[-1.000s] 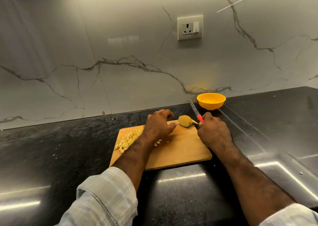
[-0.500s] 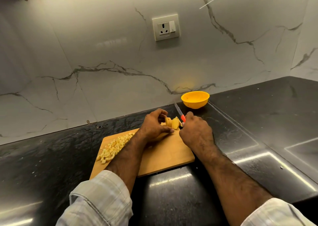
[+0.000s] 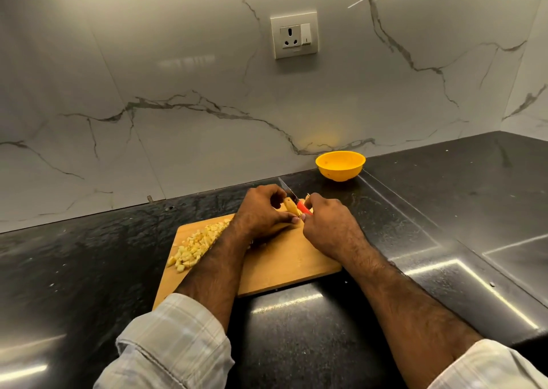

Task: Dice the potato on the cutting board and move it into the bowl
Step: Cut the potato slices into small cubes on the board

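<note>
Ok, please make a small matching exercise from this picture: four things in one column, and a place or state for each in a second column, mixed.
Things:
1. bowl
2. potato dice
3. knife
4. potato piece

Places or states:
A. heaped on the board's left part
B. held by the left hand
C. near the wall, off the cutting board
D. gripped by the right hand

Pairs: 1-C, 2-A, 3-D, 4-B

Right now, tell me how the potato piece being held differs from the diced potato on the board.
The potato piece is one larger chunk; the diced potato is many small cubes. The chunk is gripped by the left hand against the knife; the dice lie loose near the cutting board's left edge. Both are pale yellow.
</note>
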Motion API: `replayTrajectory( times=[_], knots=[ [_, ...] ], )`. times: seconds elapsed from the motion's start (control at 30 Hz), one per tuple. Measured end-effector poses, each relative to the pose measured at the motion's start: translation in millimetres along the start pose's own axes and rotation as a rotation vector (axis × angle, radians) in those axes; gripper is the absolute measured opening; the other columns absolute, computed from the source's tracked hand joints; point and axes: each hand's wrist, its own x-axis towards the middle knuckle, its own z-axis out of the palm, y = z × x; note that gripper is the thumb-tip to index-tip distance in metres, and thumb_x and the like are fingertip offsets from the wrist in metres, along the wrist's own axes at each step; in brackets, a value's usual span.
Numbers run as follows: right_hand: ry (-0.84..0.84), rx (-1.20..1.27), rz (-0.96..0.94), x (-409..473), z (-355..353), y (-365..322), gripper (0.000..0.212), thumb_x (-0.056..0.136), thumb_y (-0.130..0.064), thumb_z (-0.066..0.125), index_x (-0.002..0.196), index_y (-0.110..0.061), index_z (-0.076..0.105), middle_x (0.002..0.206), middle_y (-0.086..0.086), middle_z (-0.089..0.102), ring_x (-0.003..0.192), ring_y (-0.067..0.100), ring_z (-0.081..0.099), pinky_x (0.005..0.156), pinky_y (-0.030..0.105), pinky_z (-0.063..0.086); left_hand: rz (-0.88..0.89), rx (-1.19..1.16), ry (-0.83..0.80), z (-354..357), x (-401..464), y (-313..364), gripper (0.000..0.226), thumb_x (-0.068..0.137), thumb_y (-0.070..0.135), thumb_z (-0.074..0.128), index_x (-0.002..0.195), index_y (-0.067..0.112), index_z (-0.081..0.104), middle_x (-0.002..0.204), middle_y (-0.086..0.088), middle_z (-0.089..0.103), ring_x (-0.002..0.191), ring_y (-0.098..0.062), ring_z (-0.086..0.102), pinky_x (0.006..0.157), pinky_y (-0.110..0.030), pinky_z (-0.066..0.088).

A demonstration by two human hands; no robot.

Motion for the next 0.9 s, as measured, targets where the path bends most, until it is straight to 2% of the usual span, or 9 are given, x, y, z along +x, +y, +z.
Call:
replayTrajectory(
  times=[0.23,0.43,0.73,0.9],
  knots=[
    [0.004,-0.032,-0.018,-3.8,0.1,-3.1,0.042,0.099,-0.038,0.064,0.136,-0.021,0.056,0.123,0.007,0.064,0.100,0.019,0.062,0.081,0.035,0.060,-0.001,0.046,0.043,1.6,-3.0,3.8,0.053,0.064,0.054,0.095,0.093,0.031,0.057,0.099,0.006,0.068,0.089,-0.014,0.066,0.078,-0.034,0.064],
    [0.017,-0.056,0.002,-1.7,-2.0,-1.8,0.038,0.099,-0.038,0.064,0.133,-0.022,0.057,0.119,0.006,0.065,0.096,0.019,0.063,0.081,0.040,0.062,0.024,0.066,0.009,-1.9,-3.6,0.6,0.054,0.066,0.049,0.097,0.098,0.032,0.058,0.097,0.012,0.065,0.088,-0.009,0.064,0.077,-0.035,0.064],
    [0.003,-0.093,0.054,-1.2,-5.2,0.5,0.032,0.098,-0.030,0.061,0.129,-0.020,0.057,0.113,0.009,0.061,0.092,0.022,0.062,0.079,0.041,0.061,-0.023,0.041,-0.073,-11.1,-5.9,-3.0,0.055,0.071,0.040,0.096,0.113,0.027,0.063,0.107,0.008,0.065,0.095,-0.010,0.064,0.080,-0.030,0.061],
    [0.062,-0.068,-0.002,-4.6,-4.3,-1.2,0.031,0.100,-0.035,0.060,0.128,-0.021,0.057,0.114,0.007,0.063,0.092,0.020,0.061,0.077,0.039,0.060,-0.014,0.088,-0.075,-11.1,-5.7,-3.2,0.056,0.073,0.045,0.094,0.118,0.025,0.068,0.112,0.006,0.067,0.099,-0.011,0.063,0.084,-0.032,0.061]
  ],
)
